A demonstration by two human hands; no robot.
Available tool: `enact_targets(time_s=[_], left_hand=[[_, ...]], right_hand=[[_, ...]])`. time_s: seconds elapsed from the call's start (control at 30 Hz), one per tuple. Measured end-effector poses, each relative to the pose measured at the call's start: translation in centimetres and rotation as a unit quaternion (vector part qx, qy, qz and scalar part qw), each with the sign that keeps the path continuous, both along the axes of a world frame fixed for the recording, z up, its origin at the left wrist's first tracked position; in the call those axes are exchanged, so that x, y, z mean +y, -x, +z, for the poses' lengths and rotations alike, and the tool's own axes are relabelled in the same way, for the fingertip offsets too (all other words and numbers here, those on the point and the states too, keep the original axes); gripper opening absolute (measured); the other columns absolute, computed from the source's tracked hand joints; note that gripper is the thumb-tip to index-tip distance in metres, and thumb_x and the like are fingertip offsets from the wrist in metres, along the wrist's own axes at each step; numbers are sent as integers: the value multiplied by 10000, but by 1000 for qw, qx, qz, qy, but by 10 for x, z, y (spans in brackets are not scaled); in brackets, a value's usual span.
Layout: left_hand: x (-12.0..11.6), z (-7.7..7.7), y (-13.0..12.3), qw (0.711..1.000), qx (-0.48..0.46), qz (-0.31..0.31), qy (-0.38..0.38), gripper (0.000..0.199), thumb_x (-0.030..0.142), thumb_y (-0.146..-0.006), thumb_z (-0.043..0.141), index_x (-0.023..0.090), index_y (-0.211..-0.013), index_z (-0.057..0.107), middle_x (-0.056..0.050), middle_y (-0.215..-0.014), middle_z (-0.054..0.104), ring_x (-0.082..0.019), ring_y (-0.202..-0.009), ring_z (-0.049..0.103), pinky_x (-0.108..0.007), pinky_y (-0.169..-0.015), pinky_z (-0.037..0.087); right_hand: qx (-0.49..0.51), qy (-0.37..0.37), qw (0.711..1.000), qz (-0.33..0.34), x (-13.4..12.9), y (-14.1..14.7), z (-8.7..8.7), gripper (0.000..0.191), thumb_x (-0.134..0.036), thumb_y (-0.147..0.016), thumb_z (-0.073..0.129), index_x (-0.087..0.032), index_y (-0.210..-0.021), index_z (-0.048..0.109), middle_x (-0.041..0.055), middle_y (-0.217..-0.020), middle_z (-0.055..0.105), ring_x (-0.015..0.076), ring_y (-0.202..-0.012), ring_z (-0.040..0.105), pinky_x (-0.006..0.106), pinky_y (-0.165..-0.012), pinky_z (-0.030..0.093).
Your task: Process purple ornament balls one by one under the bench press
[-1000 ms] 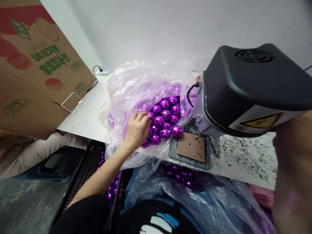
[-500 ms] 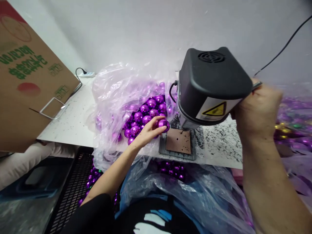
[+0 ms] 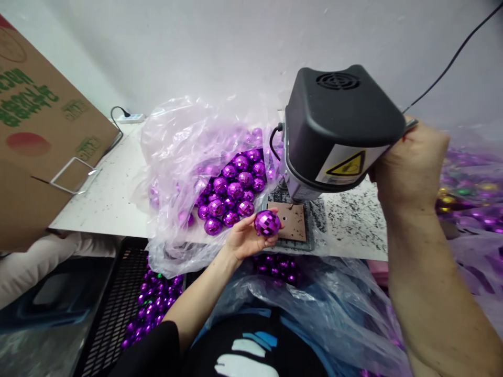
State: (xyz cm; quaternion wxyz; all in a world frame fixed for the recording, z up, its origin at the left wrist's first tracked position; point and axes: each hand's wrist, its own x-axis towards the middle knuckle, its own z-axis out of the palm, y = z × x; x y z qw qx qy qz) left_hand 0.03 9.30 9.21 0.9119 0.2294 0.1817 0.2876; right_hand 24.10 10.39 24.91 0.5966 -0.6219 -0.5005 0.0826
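My left hand [image 3: 251,238] holds a shiny purple mirror ball [image 3: 267,223] with square facets, its fingers curled beneath it. The ball is just left of and over the edge of a brown square plate [image 3: 294,222] with a small hole in it. Above the plate stands a black bench drill press [image 3: 341,120] bearing a yellow warning label. My right hand [image 3: 412,162] is closed around the press's metal handle [image 3: 411,124], whose tip sticks out past the fist. Many similar balls [image 3: 234,189] lie in an open clear plastic bag [image 3: 168,136] left of the press.
A cardboard box [image 3: 51,141] leans in on the left, near a power strip [image 3: 131,119]. Dark shavings [image 3: 351,222] litter the white table [image 3: 121,193]. Below stands a black crate [image 3: 113,303], with purple balls [image 3: 157,293] beside it. Bagged balls [image 3: 471,178] lie at right. Another person's leg [image 3: 39,262] shows at left.
My left hand has moved down toward me with the mirror ball and turned palm up, so more of the ball shows. My right hand stays on the handle. The view has shifted slightly.
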Motion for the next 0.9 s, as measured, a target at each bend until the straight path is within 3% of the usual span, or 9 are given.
enact_targets(time_s=[0.1, 0.2, 0.33, 0.47, 0.63, 0.9], left_hand=[[-1, -2, 2, 999, 20, -13, -39, 604, 356, -731, 769, 190, -1286, 602, -127, -1135, 697, -235, -911, 691, -297, -716, 497], [3, -6, 0, 996, 68, -3, -64, 517, 405, -785, 755, 134, -1207, 625, -136, -1078, 708, -250, -922, 707, -316, -753, 529], [9, -15, -10, 967, 184, 98, -144, 504, 545, -793, 725, 140, -1073, 619, -87, -951, 714, -229, -836, 707, -364, -779, 554], [11, -25, -20, 867, 315, 219, -318, 500, 469, -773, 769, 175, -1143, 604, -57, -1068, 697, -194, -997, 662, -322, -919, 513], [12, -37, -32, 791, 362, 193, -454, 570, 389, -832, 726, 203, -1327, 513, -90, -1277, 639, -223, -1156, 624, -393, -1049, 466], [12, -41, -40, 614, 414, 195, -643, 542, 363, -886, 684, 189, -1354, 471, -140, -1334, 590, -260, -1272, 553, -455, -1103, 422]], right_hand=[[6, -8, 1000, 3, 1, 1, 0, 464, -466, -844, 586, -124, -596, 393, -34, -524, 352, 4, -462, 406, 137, -426, 315], [10, -20, 1000, 10, 1, 3, 1, 443, -442, -850, 583, -123, -601, 400, -31, -524, 374, 16, -455, 424, 144, -411, 310], [9, -21, 1000, 11, 0, 4, 1, 438, -420, -858, 579, -122, -602, 387, -35, -524, 355, 13, -453, 404, 148, -412, 284], [0, -25, 999, 21, 1, 2, 0, 485, -489, -874, 551, -121, -609, 378, -31, -548, 358, 2, -476, 379, 153, -447, 282], [-18, -22, 999, 16, 2, -2, -2, 515, -512, -876, 552, -116, -608, 359, -20, -566, 351, -5, -530, 337, 166, -499, 243], [-28, -35, 999, 11, 4, -4, -3, 575, -590, -865, 534, -114, -599, 352, -12, -585, 337, 7, -589, 308, 191, -562, 229]])
